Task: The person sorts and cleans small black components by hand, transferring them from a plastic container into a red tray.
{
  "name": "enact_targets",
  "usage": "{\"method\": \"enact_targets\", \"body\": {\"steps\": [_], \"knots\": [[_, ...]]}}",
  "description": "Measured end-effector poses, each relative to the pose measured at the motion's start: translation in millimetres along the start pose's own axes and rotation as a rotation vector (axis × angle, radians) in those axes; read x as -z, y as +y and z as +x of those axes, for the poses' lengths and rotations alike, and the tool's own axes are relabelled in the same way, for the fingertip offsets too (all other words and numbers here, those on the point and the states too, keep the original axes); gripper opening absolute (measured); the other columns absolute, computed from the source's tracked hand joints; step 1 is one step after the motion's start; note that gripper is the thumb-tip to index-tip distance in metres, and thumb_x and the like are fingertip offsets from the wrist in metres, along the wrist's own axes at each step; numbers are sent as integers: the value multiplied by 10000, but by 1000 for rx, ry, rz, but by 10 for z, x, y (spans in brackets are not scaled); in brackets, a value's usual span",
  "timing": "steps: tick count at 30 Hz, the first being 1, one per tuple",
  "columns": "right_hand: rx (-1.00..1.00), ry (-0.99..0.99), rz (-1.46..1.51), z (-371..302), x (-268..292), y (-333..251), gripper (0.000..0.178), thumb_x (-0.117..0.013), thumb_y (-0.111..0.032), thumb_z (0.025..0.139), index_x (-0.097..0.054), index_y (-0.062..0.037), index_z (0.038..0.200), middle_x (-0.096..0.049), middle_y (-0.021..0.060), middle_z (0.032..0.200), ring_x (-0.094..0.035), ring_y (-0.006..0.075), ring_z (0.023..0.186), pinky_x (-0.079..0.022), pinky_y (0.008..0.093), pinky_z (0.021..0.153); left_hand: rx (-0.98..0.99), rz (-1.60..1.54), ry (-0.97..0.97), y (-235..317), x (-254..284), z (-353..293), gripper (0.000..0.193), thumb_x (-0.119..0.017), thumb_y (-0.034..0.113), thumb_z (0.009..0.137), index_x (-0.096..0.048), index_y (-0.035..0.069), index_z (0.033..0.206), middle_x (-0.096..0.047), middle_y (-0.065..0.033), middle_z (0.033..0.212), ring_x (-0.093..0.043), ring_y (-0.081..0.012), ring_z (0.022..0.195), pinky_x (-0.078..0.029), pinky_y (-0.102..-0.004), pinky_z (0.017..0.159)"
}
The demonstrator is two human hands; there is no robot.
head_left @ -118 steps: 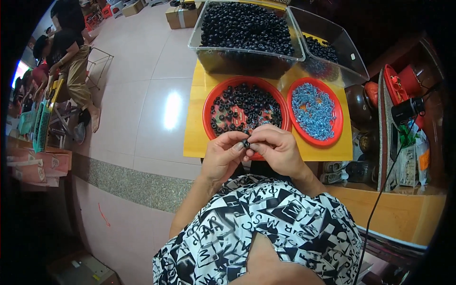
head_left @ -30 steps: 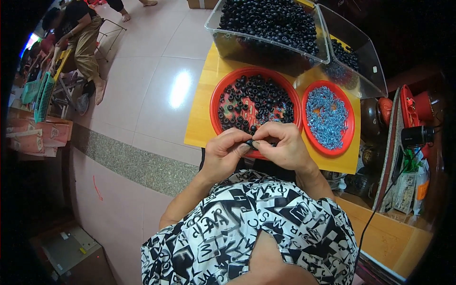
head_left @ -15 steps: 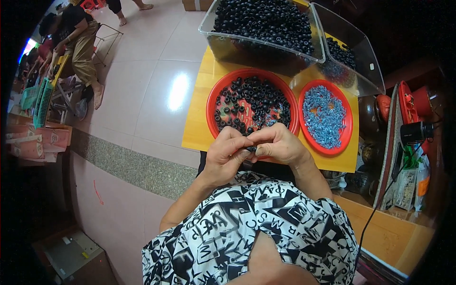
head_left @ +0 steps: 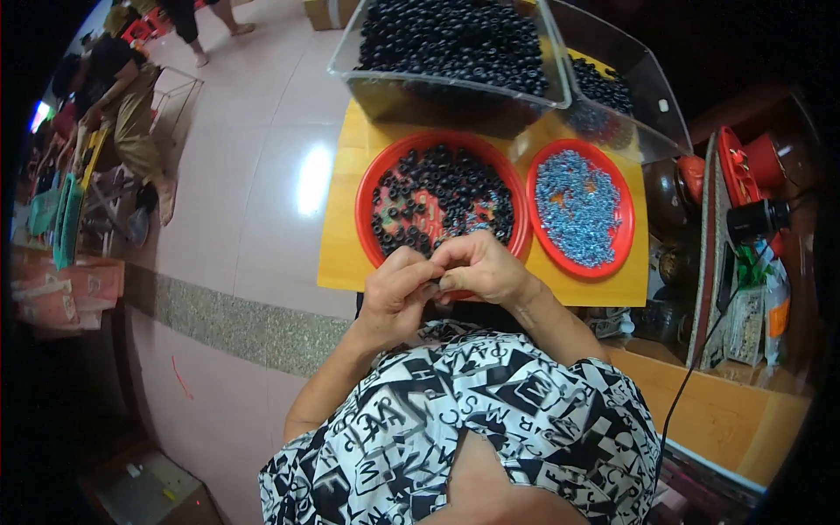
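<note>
Fingertips of the left hand (head_left: 398,293) and right hand (head_left: 479,269) are pinched together on a small dark part (head_left: 437,283), barely seen, at frame centre over the red tray of black rings (head_left: 385,179). Right of it lies a tray of blue pieces (head_left: 626,227) on the yellow bench (head_left: 337,254). The pinch is unchanged from before.

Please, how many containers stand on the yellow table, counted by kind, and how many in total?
Red round trays: 2, one with black rings, one with small blue parts
Clear plastic bins: 2, a large bin and a smaller bin, both holding black rings
Total: 4 containers on the yellow table
</note>
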State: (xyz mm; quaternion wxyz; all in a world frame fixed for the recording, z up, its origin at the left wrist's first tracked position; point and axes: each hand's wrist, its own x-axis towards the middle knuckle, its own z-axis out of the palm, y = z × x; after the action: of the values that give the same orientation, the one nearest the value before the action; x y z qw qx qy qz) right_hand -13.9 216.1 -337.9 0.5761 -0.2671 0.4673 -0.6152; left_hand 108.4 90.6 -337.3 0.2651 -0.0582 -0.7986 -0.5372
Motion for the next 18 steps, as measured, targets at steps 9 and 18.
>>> {"method": "enact_targets", "body": {"steps": [9, 18], "knots": [[88, 145, -172, -245, 125, -408, 170, -619, -58, 766, -593, 29, 910, -608, 51, 783, -569, 95, 660, -470, 214, 600, 83, -25, 85, 13, -85, 30, 278, -605, -65, 698, -582, -20, 971, -532, -111, 812, -525, -205, 738, -425, -263, 638], [580, 993, -758, -410, 1507, -1554, 205, -647, -57, 727, -608, 20, 913, -600, 38, 717, -521, 67, 560, -442, 200, 525, -58, 434, 20, -132, 91, -268, 300, -713, 68, 584, -575, 3, 842, -512, -116, 791, -494, -271, 726, -387, -369, 657]]}}
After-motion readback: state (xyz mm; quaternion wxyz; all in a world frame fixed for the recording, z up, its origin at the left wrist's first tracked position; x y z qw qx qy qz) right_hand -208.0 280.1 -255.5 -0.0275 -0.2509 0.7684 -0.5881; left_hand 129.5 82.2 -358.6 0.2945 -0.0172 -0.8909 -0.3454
